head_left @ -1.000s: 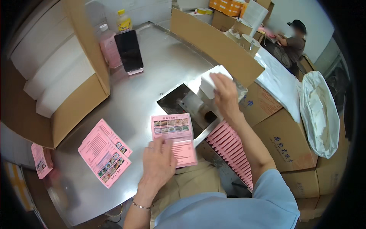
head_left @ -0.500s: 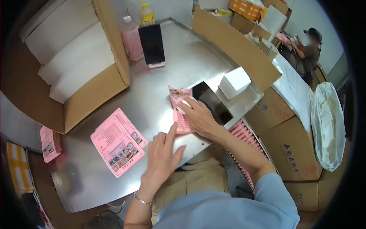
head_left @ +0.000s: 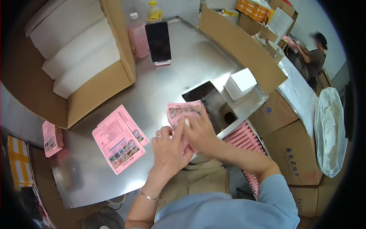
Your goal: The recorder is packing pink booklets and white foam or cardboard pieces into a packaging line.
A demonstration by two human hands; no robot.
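Note:
A pink printed packet (head_left: 184,108) with a row of small pictures lies between my hands, near the front edge of the metal table. My left hand (head_left: 167,149) grips its lower left side, the thumb near the bottom edge. Across its right side reaches my right hand (head_left: 201,133), gripping it with one finger stretched along the edge. The hands meet over the packet's middle and hide much of it. To the left lies a stack of flat pink printed packets (head_left: 119,139), untouched.
A dark rectangular opening (head_left: 219,107) is cut in the table (head_left: 103,183), beside a white block-like stack (head_left: 241,84). Pink packets fill a tray (head_left: 244,139) below. A carton of white bundles (head_left: 101,93), a phone (head_left: 158,42) and bottles (head_left: 138,36) stand behind. Another person (head_left: 316,57) works far right.
My left hand has moved up and right onto the packet. The packet has turned and shifted toward me, uncovering more of the dark opening. The white piece by my right fingers no longer shows clearly.

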